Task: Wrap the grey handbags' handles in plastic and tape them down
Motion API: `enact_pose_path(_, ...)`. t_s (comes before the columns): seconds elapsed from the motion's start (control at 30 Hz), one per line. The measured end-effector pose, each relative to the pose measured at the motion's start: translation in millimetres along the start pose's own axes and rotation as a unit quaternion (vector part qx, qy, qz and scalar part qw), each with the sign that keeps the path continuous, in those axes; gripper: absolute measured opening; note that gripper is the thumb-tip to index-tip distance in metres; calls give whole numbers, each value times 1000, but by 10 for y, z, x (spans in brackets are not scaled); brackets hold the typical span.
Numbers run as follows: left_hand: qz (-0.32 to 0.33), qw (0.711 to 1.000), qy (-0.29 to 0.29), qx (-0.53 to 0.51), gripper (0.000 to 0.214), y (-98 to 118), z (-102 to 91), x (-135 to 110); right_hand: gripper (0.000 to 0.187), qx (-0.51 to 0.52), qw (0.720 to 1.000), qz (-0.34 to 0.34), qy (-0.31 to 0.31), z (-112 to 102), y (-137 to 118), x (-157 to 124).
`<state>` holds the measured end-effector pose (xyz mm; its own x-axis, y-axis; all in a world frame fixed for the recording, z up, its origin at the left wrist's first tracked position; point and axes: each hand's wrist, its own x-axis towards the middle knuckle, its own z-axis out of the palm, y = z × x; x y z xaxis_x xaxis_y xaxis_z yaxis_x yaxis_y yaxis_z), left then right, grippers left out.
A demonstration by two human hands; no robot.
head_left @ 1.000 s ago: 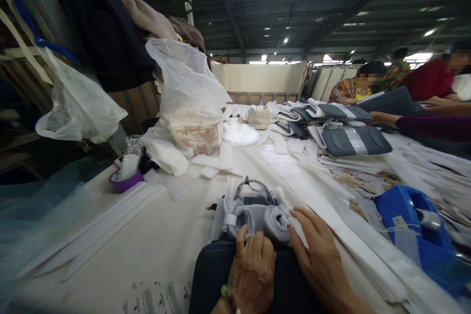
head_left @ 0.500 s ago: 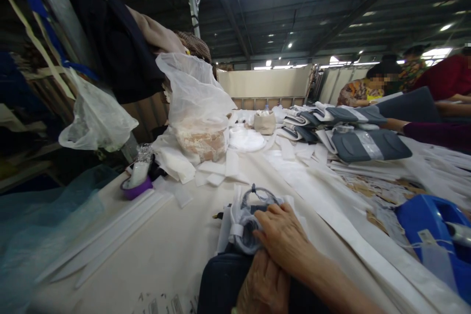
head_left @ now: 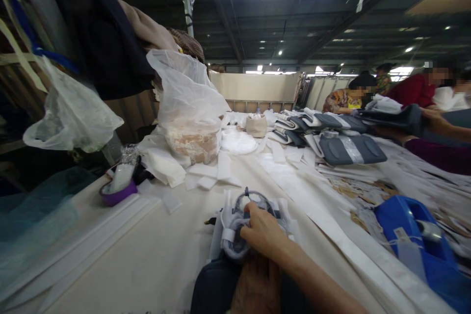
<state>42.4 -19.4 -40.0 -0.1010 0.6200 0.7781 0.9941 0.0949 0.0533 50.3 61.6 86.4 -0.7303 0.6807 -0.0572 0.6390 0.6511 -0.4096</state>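
Near, the right hand (head_left: pixel 265 231) is curling over a grey coil (head_left: pixel 231 246) by the dark bag (head_left: pixel 208 288), partly hiding the left hand (head_left: pixel 254 287); I cannot tell their grip. A purple ring (head_left: pixel 118 197) is lying left.

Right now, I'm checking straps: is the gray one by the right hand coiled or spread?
Coiled: the gray strap loops round, with a white band around it.

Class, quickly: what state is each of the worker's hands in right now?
Left hand: on the dark case, fingertips hidden; open or closed cannot be told.
Right hand: fingers bent over the coil; grip cannot be told.
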Motion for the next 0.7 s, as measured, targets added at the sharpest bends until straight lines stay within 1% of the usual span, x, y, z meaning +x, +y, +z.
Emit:
enact_pose_path(0.03, -10, 1000, 2, -11, 40, -6, 17, -6, 31, 2, 999, -24, 27, 42, 43, -95)
enact_pose_path(0.07, -17, 1000, 5, -17, 41, -10, 27, -7, 29, 3, 996, -58, 69, 100, 110, -204)
enact_pose_path(0.1, -26, 999, 11, -17, 41, -14, 28, -5, 27, 2, 985, -110, 133, 169, 199, -317)
enact_pose_path(0.13, -31, 999, 16, -18, 39, -21, 16, 3, 27, -8, 965, -162, 206, 241, 305, -427)
enact_pose_path(0.17, -31, 999, 15, -22, 37, -30, -8, 16, 28, -33, 942, -199, 268, 309, 420, -526)
enact_pose_path(0.2, -26, 999, 11, -26, 35, -43, -42, 34, 31, -64, 923, -226, 305, 367, 532, -609)
enact_pose_path(0.23, -18, 999, 5, -29, 34, -60, -82, 56, 36, -93, 910, -241, 325, 410, 630, -673)
enact_pose_path(0.27, -6, 1000, -2, -27, 34, -80, -124, 80, 39, -114, 904, -244, 332, 438, 707, -717)
enact_pose_path(0.33, 15, 1000, -17, -14, 36, -127, -188, 131, 40, -120, 905, -228, 339, 452, 778, -751)
enact_pose_path(0.4, 13, 1000, -23, 9, 41, -172, -205, 182, 37, -95, 914, -195, 342, 436, 753, -724)
enact_pose_path(0.47, 2, 999, -45, 19, 48, -206, -172, 229, 37, -71, 928, -165, 327, 421, 682, -659)
enact_pose_path(0.57, -29, 997, -65, 2, 53, -231, -66, 292, 39, -56, 946, -123, 295, 442, 604, -549)
enact_pose_path(0.63, -71, 996, -48, -29, 52, -237, 13, 340, 39, -31, 947, -101, 302, 480, 614, -497)
enact_pose_path(0.7, -113, 992, -20, -60, 50, -245, 82, 410, 38, 21, 942, -85, 325, 519, 662, -473)
